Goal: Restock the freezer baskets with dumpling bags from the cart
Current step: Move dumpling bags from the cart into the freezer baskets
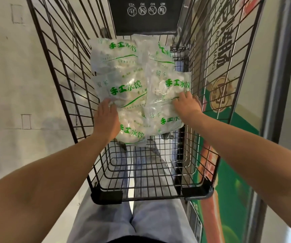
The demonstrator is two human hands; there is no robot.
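Several clear dumpling bags with green print lie piled in the black wire cart [57,71]. Both of my arms reach into it from the near end. My left hand [106,118] lies on the left middle bag [123,90], fingers curling at its lower edge. My right hand [187,104] rests with spread fingers on the right middle bag [171,85]. Two more bags lie farther back [116,55] and two nearer me [165,120], partly under my hands.
The cart's near floor [146,169] is bare wire, with my grey trousers [141,221] showing through it. A freezer side with green and orange graphics [228,172] stands close on the right. A pale floor [18,76] lies to the left.
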